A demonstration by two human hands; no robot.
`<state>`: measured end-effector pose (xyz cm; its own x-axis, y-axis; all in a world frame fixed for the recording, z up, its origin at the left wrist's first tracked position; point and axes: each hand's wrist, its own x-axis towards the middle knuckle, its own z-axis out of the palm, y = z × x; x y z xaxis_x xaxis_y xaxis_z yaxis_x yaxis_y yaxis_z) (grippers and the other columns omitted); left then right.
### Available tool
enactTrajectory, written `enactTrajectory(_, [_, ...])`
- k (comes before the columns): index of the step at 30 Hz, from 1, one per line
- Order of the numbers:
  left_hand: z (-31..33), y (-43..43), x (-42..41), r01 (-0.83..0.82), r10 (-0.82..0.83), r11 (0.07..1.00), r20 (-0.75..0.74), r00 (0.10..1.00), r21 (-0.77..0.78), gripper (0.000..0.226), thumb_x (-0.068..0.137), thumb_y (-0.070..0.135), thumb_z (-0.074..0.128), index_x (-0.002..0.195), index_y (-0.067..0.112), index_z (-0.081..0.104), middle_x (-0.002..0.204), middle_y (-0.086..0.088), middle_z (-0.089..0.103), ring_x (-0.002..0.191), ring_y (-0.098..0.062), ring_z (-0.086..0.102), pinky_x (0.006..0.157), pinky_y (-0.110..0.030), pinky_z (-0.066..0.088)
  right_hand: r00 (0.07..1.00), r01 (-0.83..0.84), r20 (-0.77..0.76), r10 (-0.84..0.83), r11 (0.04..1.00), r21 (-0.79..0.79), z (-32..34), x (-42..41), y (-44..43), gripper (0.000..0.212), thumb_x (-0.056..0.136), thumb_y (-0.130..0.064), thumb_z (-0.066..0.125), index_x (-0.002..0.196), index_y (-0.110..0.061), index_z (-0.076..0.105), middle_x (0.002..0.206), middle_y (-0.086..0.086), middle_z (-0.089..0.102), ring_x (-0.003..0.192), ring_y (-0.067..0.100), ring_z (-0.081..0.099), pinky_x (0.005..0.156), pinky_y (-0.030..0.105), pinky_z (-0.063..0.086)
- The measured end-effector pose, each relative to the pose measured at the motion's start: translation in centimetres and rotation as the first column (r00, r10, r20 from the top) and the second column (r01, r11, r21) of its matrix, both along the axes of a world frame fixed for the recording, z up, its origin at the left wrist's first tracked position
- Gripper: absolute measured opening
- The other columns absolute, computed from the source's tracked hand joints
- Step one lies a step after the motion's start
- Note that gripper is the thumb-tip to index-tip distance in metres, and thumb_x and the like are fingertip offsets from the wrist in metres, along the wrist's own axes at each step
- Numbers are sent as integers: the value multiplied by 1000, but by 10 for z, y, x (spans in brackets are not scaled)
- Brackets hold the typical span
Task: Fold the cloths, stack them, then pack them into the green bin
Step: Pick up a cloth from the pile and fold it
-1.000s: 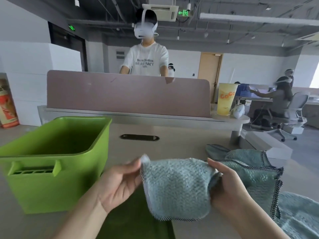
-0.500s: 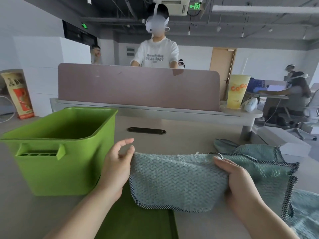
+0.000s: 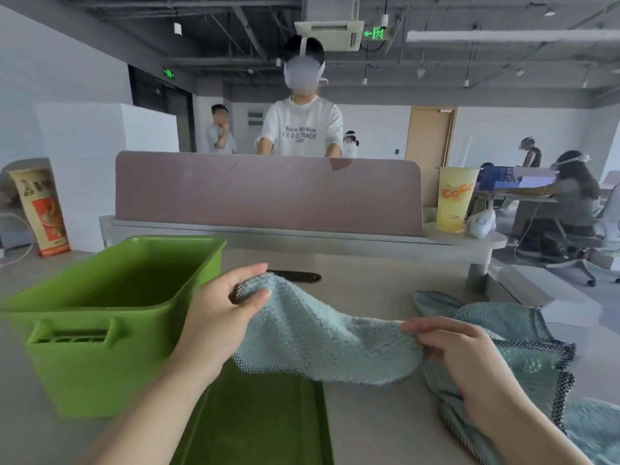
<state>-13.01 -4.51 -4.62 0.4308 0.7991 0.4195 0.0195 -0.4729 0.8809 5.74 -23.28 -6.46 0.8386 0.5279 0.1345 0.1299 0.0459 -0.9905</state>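
Grey table (image 3: 379,427) bearing green bin (image 3: 100,380) at left, flat green lid (image 3: 255,427), cloth pile (image 3: 536,367) at right

Place: open-plan office
Desks: long desk (image 3: 369,297) with a mauve divider screen (image 3: 268,193), more desks at the right
Seating: wheeled office chair (image 3: 610,213) beside a seated person (image 3: 577,196)
Ceiling: bare ducts, air-conditioning cassette (image 3: 330,35), green exit sign (image 3: 375,33)

Pale blue cloth (image 3: 322,337) with dark checked edging, bright green bin (image 3: 110,317), dark green lid (image 3: 258,421), mauve divider (image 3: 268,193)
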Motion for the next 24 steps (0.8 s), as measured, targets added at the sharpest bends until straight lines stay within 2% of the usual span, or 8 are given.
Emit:
enactTrajectory(2, [30,3,2,-77,88,979,-51,995,188,32,88,23,64,116,38,63,115,18,60,109,-6,55,98,-30,42,999,3,42,-3,1000,14,27,9,1,33,82,7,54,69,-11,78,82,5,77,77,16,67,71,26,50])
enactTrajectory(4, [56,8,5,-104,116,967,-39,992,232,30,89,25,62,118,36,63,108,23,55,107,-3,50,94,-25,39,999,-34,7,33,999,38,56,15,5,26,85,2,55,79,-9,77,89,10,76,80,25,66,65,32,49])
enactTrajectory(9, [82,23,9,-132,118,976,89,989,173,25,90,22,62,110,37,67,100,23,58,106,-3,52,90,-24,37,991,-118,-66,120,992,37,87,21,23,25,85,3,55,85,-8,77,86,16,76,81,32,70,74,39,55])
enactTrajectory(11, [80,29,11,-147,136,971,69,988,190,24,89,22,63,107,38,67,102,21,60,106,-3,53,91,-25,37,992,-117,-52,115,993,-32,88,27,31,33,82,10,49,83,-8,78,85,19,75,83,37,70,79,47,56])
enactTrajectory(14, [75,38,14,-156,154,964,26,988,217,25,87,19,65,106,36,68,92,27,56,102,0,51,90,-23,36,997,-62,34,65,994,-86,84,36,39,41,79,13,45,81,-10,79,81,12,77,83,34,69,72,39,57])
enactTrajectory(16, [73,42,13,-179,189,954,-19,982,240,26,87,19,66,109,33,68,92,25,54,99,1,49,89,-23,36,994,-40,101,49,996,-82,83,36,40,42,78,10,49,81,-19,80,88,5,78,94,29,69,85,40,55])
enactTrajectory(18, [70,46,12,-206,223,952,-52,973,225,27,86,20,67,111,30,69,94,17,56,90,4,52,85,-20,36,992,-15,124,21,999,-50,81,37,41,33,80,5,57,81,-18,80,95,5,77,104,33,66,98,46,50])
enactTrajectory(24, [67,55,10,-137,131,986,65,989,92,28,83,9,70,97,33,68,88,17,66,85,2,62,84,-22,47,991,-6,133,3,1000,19,75,40,33,18,81,1,67,82,-14,77,97,14,75,99,35,68,97,48,51])
